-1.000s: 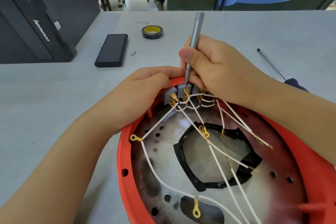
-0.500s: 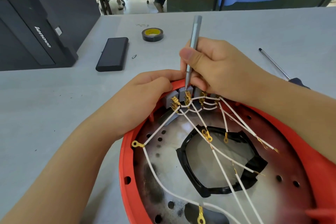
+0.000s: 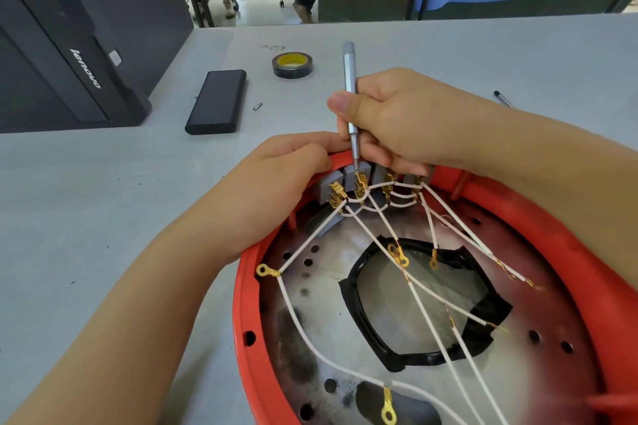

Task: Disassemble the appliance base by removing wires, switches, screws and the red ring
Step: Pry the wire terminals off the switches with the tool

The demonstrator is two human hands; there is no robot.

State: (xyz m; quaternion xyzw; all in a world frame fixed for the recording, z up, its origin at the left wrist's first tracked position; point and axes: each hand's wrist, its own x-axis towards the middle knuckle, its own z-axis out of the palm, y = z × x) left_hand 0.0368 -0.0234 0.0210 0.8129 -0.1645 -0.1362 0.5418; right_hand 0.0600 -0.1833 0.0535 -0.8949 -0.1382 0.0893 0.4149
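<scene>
The appliance base lies upside down at the lower right, with its red ring (image 3: 241, 290) round a scorched metal plate (image 3: 345, 338). White wires (image 3: 303, 321) with brass terminals run to several grey switches (image 3: 331, 183) at the far rim. My left hand (image 3: 276, 183) grips the red rim beside the switches. My right hand (image 3: 397, 117) holds a slim silver screwdriver (image 3: 349, 69) upright, its tip down on the second switch from the left.
On the grey table behind lie a black box (image 3: 217, 107), a loose bit (image 3: 257, 106), a roll of black tape (image 3: 292, 64) and a second screwdriver (image 3: 502, 100) at the right. A black computer case (image 3: 69, 55) stands at the left.
My head has tilted so the whole scene sits a little lower in view. Both hands keep their grips and the screwdriver stays on the switch.
</scene>
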